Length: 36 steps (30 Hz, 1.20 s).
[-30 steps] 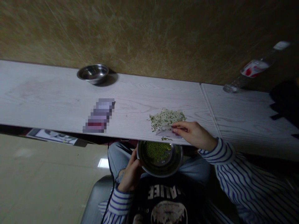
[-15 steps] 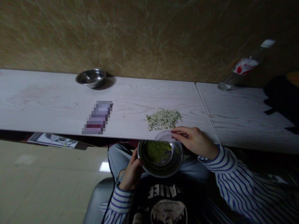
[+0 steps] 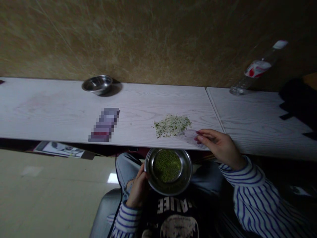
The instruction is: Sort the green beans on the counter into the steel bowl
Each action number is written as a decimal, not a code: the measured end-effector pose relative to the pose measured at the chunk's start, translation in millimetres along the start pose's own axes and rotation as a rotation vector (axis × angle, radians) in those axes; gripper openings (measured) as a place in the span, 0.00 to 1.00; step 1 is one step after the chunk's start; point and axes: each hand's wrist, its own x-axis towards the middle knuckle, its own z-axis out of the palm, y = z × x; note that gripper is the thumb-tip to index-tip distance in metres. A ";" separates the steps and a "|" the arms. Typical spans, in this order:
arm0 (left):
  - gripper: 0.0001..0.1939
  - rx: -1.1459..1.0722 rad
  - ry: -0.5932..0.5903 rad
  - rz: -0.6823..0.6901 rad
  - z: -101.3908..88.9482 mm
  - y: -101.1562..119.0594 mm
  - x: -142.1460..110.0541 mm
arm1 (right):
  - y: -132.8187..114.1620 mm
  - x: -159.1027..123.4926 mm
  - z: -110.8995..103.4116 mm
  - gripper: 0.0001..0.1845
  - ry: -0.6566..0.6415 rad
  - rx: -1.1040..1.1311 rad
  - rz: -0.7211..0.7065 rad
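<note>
My left hand [image 3: 139, 189] grips the left rim of a steel bowl [image 3: 186, 173], held over my lap just below the table edge. Small green beans [image 3: 167, 165], like mung beans, cover its bottom. In the fingers of my right hand [image 3: 221, 147] is a thin, clear plastic piece with a rounded edge, like a lid [image 3: 189, 136]. It is tilted just above the tabletop, at the lower right of a pile of white grains mixed with green beans [image 3: 170, 125]. Whether it touches the table I cannot tell.
A second steel bowl [image 3: 97, 85] stands near the wall at the back left. A blurred-out flat object [image 3: 105, 125] lies left of the pile. A clear bottle with a white cap [image 3: 257, 69] stands at the right, beside a dark item [image 3: 297, 102]. Below the table is a shelf [image 3: 59, 149].
My right hand has moved right with the clear plastic lid, away from above the bowl. The bowl has come slightly down and left, and the beans in it have spread.
</note>
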 end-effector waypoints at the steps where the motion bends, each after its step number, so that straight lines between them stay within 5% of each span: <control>1: 0.23 0.004 0.003 0.004 1.0 -0.1 -1.1 | -0.1 -0.3 -2.4 0.20 0.021 0.010 0.005; 5: 0.21 -0.001 -0.052 0.051 3.4 1.7 -3.9 | -0.6 -2.9 -10.7 0.22 0.081 0.028 0.025; 14: 0.30 0.061 0.058 0.034 -4.9 -0.6 2.7 | 2.8 -12.6 -20.8 0.21 0.189 0.047 0.078; 30: 0.33 0.083 -0.006 0.050 16.8 0.6 6.7 | 16.4 -28.1 -26.8 0.20 0.370 0.106 0.175; 36: 0.34 0.078 0.004 0.028 20.8 1.4 10.0 | 14.8 -29.8 -28.0 0.26 0.370 0.087 0.225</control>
